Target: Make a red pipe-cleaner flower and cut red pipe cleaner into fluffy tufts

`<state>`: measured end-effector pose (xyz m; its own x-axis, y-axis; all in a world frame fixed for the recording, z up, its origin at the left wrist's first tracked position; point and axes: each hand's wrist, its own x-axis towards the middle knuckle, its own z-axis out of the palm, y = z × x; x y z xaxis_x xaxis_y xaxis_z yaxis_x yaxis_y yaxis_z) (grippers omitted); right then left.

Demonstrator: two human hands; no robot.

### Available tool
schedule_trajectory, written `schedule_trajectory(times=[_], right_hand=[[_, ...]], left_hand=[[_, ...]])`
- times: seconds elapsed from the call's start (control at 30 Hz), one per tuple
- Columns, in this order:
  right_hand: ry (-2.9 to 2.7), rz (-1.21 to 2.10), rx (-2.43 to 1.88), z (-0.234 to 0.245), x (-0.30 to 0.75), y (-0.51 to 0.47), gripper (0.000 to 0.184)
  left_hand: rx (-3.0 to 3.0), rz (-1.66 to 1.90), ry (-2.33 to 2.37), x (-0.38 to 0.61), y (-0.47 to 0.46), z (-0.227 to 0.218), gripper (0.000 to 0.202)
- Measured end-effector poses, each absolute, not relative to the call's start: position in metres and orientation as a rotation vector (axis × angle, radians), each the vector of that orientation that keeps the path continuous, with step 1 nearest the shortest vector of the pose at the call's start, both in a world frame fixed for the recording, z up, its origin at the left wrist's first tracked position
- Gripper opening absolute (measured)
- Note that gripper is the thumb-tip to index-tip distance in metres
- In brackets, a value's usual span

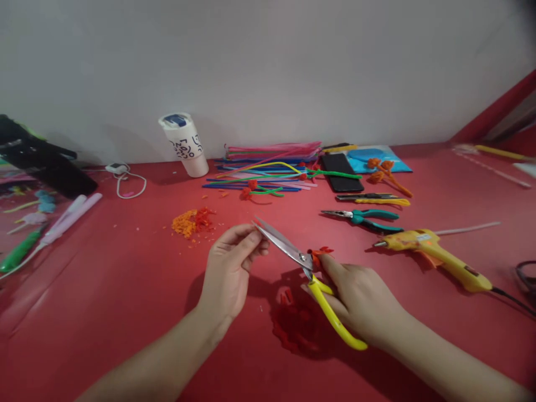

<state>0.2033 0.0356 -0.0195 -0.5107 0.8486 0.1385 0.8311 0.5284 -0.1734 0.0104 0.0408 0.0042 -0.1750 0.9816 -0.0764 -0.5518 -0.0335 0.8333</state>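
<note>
My right hand [362, 298] is closed round scissors [287, 245] with yellow handles, their blades pointing up and left. A bright red fuzzy piece [322, 254] sits between its fingers and the scissors' pivot. At the blade tips, my left hand [230, 268] pinches a small red piece [254, 224] between thumb and fingers; most of it is hidden. On the table below the scissors lies a bunch of dark red fuzzy pieces [293, 326], partly in shadow. A heap of orange and red clippings [184, 223] lies beyond my left hand.
Coloured pipe cleaners [272, 151] lie along the wall, between a white tumbler [195, 159] and a black phone [341, 173]. Green-handled pliers [360, 216] and a yellow glue gun [439, 257] lie at right. A pink hair-straightener-like tool [71, 220] and black bottle [46, 159] are at left.
</note>
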Motion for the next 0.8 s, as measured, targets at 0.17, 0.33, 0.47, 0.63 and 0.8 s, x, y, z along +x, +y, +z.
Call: schedule_trajectory(times=[0.17,0.33,0.47,0.63,0.8], right_hand=[[-2.561,0.113,-1.409,-0.0228,0.2039,0.0354,0.034],[-2.55,0.12,-1.395,-0.0219,0.2025,0.0362,0.035],[-2.544,0.136,-1.384,-0.0224,0.2025,0.0359,0.035],[-2.54,0.141,-1.385,-0.0229,0.2019,0.0355,0.037],[-2.532,0.1,-1.338,-0.0225,0.201,0.0359,0.038]], left_hand=[[0.633,1.532,0.901,0.0088,0.0416,0.0016,0.006],[0.626,1.522,0.898,0.0083,0.0409,0.0017,0.007],[0.625,1.521,0.901,0.0088,0.0406,0.0028,0.006],[0.623,1.525,0.925,0.0089,0.0403,0.004,0.005],[0.6,1.527,0.904,0.0084,0.0408,0.0052,0.005]])
